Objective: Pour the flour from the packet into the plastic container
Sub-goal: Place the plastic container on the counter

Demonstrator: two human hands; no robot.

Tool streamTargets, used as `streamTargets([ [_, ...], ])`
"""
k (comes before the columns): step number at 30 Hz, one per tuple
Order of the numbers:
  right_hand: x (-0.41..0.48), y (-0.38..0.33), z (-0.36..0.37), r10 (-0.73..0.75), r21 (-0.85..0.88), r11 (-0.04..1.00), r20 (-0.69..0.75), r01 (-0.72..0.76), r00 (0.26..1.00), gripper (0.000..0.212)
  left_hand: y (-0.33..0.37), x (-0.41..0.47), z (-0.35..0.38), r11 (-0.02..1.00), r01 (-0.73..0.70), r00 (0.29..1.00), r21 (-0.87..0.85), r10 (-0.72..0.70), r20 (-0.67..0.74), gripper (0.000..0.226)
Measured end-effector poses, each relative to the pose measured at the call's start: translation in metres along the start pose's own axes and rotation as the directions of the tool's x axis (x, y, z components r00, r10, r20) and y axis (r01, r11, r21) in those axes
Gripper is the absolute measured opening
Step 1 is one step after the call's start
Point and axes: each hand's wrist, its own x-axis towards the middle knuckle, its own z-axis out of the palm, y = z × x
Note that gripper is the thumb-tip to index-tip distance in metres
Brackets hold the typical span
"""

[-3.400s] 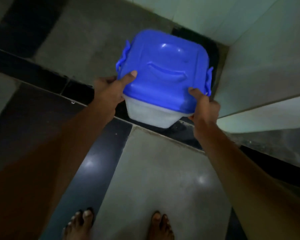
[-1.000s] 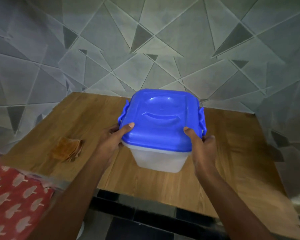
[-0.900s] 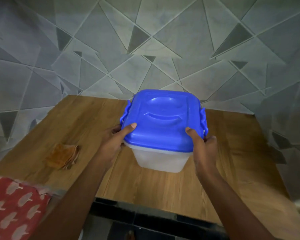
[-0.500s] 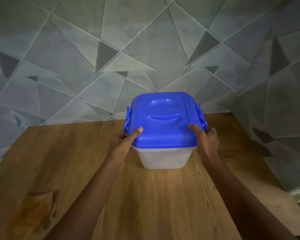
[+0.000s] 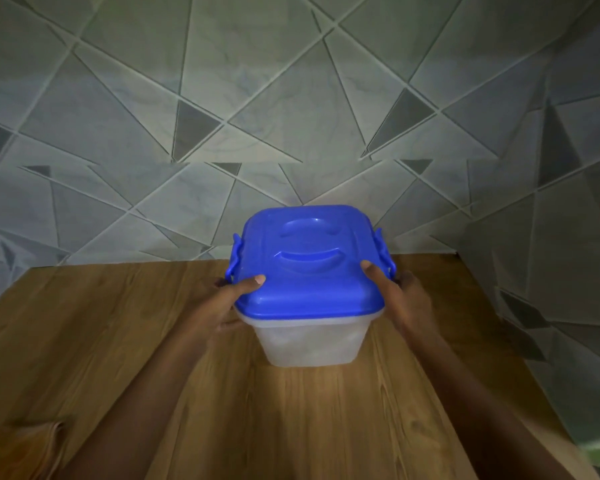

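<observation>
Squarely, left hand [image 5: 219, 308] and right hand [image 5: 407, 299] fingers [image 5: 249, 285] grip the blue-lidded, cloudy plastic container [image 5: 309, 344], perhaps empty

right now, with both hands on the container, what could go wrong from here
1. The blue lid covers the plastic container, with its side clips seemingly latched: pouring now would spill flour over the table.
2. The left hand and right hand grip at the lid's edge; yanking it off might tip the container.
</observation>
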Motion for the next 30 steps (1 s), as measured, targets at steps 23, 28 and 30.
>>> streamTargets([
  [23,0.095,-0.005,-0.006,-0.267,-0.300,0.880,0.328,0.367,0.906,0.064,0.036,0.055,0.058,0.511,-0.133,0.939,0.849,0.339,-0.057,0.079],
  [28,0.094,0.001,-0.007,-0.365,-0.269,0.859,0.273,0.435,0.890,0.051,0.035,0.057,0.057,0.510,-0.132,0.938,0.850,0.341,-0.060,0.080],
  [30,0.093,0.003,-0.007,-0.381,-0.245,0.863,0.258,0.442,0.888,0.049,0.035,0.056,0.057,0.514,-0.137,0.939,0.847,0.340,-0.054,0.081],
])
